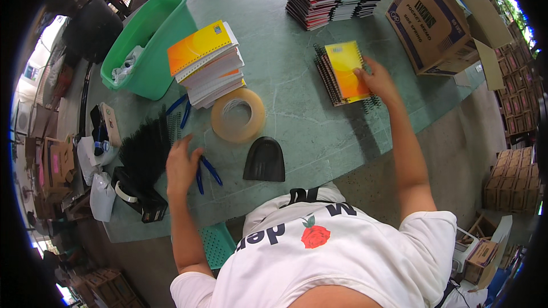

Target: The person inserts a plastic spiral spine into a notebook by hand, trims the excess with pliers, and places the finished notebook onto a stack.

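My right hand (379,81) grips the right edge of a yellow-orange spiral notebook (345,68), thumb on its cover. That notebook tops a small pile of notebooks with black coils (326,77). My left hand (181,165) is on the table's left side, fingers apart, beside a heap of loose black binding coils (144,151). Blue-handled pliers (210,171) lie by its thumb; another blue-handled tool (185,111) is beyond its fingertips. Nearby are a large roll of clear tape (260,115) and a black rounded plastic piece (265,161). Unbound yellow-orange notebooks (200,48) are stacked farther off.
A green tub (165,23) stands at the far left of the green table (308,142). Tall notebook stacks (313,0) rise at the back. An open cardboard box (431,28) occupies the right edge. A black tape dispenser (142,197) lies at the near left.
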### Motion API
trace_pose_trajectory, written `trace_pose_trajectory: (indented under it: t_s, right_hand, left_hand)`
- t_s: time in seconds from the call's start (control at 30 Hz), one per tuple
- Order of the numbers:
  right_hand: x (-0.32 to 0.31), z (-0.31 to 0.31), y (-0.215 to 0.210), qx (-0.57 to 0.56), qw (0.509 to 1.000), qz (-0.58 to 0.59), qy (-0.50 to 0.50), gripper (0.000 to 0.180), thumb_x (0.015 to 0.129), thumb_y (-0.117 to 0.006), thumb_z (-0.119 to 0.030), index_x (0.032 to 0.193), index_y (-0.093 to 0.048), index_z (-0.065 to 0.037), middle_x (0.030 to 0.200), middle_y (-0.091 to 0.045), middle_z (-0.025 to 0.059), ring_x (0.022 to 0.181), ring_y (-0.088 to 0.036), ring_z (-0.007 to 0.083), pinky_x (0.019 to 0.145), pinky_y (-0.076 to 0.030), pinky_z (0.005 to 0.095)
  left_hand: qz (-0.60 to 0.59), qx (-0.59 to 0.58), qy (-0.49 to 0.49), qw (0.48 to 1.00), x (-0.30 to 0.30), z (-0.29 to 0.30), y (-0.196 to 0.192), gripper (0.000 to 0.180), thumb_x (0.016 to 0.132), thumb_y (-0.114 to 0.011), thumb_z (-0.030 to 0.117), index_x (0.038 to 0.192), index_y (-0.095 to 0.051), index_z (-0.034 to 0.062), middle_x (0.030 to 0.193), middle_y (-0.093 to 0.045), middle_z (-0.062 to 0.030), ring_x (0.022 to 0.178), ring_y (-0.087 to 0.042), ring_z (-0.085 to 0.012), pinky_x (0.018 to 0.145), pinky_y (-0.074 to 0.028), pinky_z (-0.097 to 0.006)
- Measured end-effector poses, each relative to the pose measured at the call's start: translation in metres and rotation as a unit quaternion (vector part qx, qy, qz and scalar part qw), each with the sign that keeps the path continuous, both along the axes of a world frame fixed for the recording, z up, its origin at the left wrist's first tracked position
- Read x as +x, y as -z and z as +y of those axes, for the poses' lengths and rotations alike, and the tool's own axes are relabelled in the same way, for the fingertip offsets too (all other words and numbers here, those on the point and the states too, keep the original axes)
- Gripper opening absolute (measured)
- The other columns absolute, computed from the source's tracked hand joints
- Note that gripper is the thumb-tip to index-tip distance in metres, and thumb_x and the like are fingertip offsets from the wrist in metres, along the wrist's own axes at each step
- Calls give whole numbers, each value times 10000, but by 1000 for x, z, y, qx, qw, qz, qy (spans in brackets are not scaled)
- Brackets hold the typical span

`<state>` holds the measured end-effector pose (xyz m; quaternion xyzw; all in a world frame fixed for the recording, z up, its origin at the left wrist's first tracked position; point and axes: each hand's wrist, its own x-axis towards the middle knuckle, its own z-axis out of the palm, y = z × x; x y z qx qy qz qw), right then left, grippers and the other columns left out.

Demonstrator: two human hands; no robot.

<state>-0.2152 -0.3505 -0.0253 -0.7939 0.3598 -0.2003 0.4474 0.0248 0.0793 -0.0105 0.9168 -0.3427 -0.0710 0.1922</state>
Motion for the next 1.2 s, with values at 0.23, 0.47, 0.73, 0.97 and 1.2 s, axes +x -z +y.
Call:
trace_pose_trajectory:
  t_s: [0.23, 0.47, 0.73, 0.97, 1.2]
  right_hand:
    - [-14, -8, 27, -62, 998, 16, 27, 389, 899, -464, -40, 1279, -486, 36, 1249, -556, 208, 1179, -527, 298, 981, -387, 326]
    - [12, -10, -1, -333, 941, 61, 25, 390, 839, -540, 7, 1229, -540, 1, 1260, -541, 210, 1196, -503, 330, 989, -402, 360]
    - [185, 121, -80, -384, 857, -187, -289, 274, 825, -595, -38, 1092, -627, -94, 1139, -625, 91, 1077, -580, 278, 887, -488, 374]
    - [266, 186, -96, -597, 691, -66, -402, 518, 786, -685, -206, 1275, -525, -261, 1225, -573, 52, 1169, -508, 264, 951, -455, 397]
    - [283, 166, -124, -379, 757, 54, -529, 546, 799, -678, -204, 1312, -491, -228, 1209, -594, 68, 1092, -562, 275, 905, -465, 410]
  left_hand:
    - [-75, 95, -260, 958, 36, 80, 83, 343, 858, -595, 226, 1082, -500, -16, 977, -607, -271, 902, -596, -426, 763, -476, -483]
    - [-155, 45, -266, 950, 33, 67, 72, 298, 895, -537, 284, 1025, -499, 18, 910, -612, -240, 864, -605, -405, 730, -481, -478]
    - [-78, 87, -236, 965, 43, 44, 98, 362, 905, -527, 345, 970, -500, -10, 923, -616, -237, 835, -625, -413, 725, -501, -477]
    - [35, -115, -307, 944, 25, 76, 68, 255, 909, -556, 279, 918, -533, 26, 793, -656, -211, 734, -649, -363, 631, -487, -429]
    - [217, -402, -307, 835, 1, 97, 6, 228, 851, -688, 229, 924, -615, 26, 669, -577, 10, 514, -501, -57, 437, -368, -197]
